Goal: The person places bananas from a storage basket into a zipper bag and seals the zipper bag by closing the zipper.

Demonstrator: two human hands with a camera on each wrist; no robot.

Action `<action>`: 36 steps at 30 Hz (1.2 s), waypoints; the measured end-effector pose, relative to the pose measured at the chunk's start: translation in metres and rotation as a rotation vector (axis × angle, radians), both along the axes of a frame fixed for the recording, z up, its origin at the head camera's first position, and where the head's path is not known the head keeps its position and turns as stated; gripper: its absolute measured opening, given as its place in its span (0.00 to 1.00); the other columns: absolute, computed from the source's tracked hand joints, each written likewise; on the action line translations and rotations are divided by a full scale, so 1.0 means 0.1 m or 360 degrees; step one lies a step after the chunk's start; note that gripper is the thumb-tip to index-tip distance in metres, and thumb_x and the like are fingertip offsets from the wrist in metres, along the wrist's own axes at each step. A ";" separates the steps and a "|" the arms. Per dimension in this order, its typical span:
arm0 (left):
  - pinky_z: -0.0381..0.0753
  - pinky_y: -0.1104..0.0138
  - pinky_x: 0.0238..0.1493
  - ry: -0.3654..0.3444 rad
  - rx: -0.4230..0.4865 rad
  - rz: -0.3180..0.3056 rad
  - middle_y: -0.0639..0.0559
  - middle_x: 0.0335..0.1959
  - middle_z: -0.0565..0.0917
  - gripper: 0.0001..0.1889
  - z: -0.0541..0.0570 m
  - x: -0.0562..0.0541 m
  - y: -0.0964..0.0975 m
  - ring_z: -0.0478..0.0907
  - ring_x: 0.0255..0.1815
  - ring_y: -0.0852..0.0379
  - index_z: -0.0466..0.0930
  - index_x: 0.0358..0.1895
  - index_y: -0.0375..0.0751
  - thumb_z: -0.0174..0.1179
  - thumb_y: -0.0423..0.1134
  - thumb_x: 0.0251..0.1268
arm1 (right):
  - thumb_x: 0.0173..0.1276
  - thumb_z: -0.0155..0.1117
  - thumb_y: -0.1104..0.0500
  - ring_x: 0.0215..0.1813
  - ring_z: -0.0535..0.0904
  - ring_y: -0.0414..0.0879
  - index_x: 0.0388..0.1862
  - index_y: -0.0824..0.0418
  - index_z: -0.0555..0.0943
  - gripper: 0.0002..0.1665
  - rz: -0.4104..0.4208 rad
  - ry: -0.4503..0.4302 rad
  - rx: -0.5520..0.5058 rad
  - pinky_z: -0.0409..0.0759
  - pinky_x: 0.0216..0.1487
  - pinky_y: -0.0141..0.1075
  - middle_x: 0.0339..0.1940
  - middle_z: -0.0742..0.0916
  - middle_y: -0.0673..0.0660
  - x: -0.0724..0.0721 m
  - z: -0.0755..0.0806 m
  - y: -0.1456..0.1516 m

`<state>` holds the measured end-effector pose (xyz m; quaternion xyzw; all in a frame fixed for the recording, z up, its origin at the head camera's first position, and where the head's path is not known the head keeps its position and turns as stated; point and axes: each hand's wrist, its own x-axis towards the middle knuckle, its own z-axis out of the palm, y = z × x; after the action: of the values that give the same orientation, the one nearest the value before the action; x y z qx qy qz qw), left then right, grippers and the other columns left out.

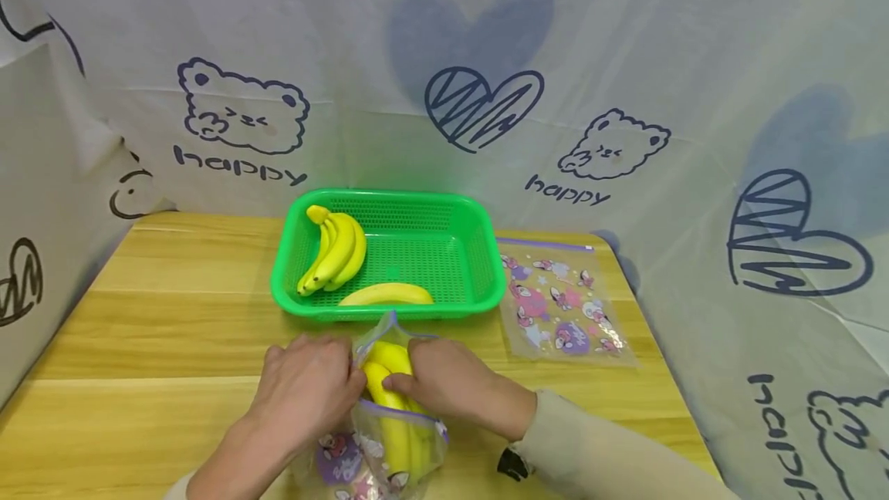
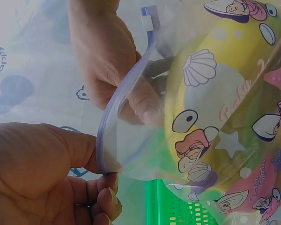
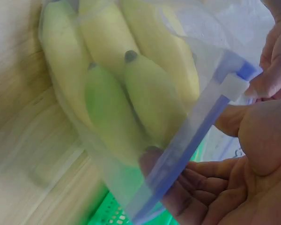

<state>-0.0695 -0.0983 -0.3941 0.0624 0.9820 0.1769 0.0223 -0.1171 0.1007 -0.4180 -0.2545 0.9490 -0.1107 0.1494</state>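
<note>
A clear zip bag [image 1: 389, 450] with purple edging and cartoon prints is held up in front of the basket. Its mouth gapes, and a bunch of yellow bananas [image 1: 396, 438] sits mostly inside; several greenish tips show through the plastic in the right wrist view. My left hand [image 1: 305, 376] pinches the bag's rim [image 2: 103, 145] between thumb and fingers. Through the mouth reaches my right hand [image 1: 458, 380], its thumb on the near side of the bananas and fingers round the upper end. Plastic and bananas partly hide those fingertips.
Just beyond the hands stands a green basket [image 1: 472, 299] holding another banana bunch [image 1: 340, 249] and a single banana [image 1: 389, 294]. To its right a second printed zip bag [image 1: 562, 303] lies flat on the wooden table [image 1: 167, 315]. Patterned cloth [image 1: 361, 37] hangs behind.
</note>
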 end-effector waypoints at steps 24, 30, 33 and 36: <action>0.68 0.55 0.36 0.0001 0.0123 0.0025 0.59 0.20 0.72 0.14 0.16 0.04 -0.03 0.70 0.29 0.53 0.72 0.21 0.55 0.61 0.43 0.64 | 0.65 0.63 0.62 0.18 0.62 0.35 0.18 0.52 0.75 0.15 -0.0132 0.0012 -0.0509 0.62 0.21 0.30 0.14 0.72 0.43 -0.11 0.21 0.46; 0.67 0.57 0.35 0.0083 0.0156 0.0027 0.59 0.21 0.73 0.12 0.36 0.06 0.00 0.70 0.30 0.54 0.72 0.22 0.54 0.61 0.42 0.63 | 0.64 0.64 0.63 0.19 0.67 0.34 0.26 0.55 0.81 0.07 -0.0082 0.0134 -0.0621 0.67 0.22 0.28 0.18 0.78 0.44 -0.02 0.57 0.41; 0.67 0.56 0.37 0.0143 0.0198 0.0030 0.59 0.20 0.73 0.13 0.47 0.08 0.00 0.71 0.31 0.54 0.72 0.21 0.54 0.61 0.42 0.63 | 0.64 0.63 0.63 0.18 0.65 0.34 0.26 0.54 0.81 0.07 -0.0104 0.0115 -0.0693 0.66 0.22 0.28 0.17 0.77 0.44 -0.01 0.71 0.43; 0.67 0.56 0.38 0.0213 0.0246 0.0033 0.59 0.19 0.72 0.13 0.58 0.11 0.01 0.69 0.30 0.55 0.71 0.21 0.53 0.60 0.40 0.63 | 0.66 0.62 0.62 0.18 0.64 0.36 0.26 0.54 0.80 0.08 -0.0163 0.0041 -0.0804 0.64 0.23 0.29 0.18 0.76 0.45 -0.02 0.82 0.47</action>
<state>-0.0590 -0.0976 -0.3364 0.0653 0.9653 0.2479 -0.0501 -0.1193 0.1479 -0.3358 -0.2368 0.9048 -0.3483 0.0633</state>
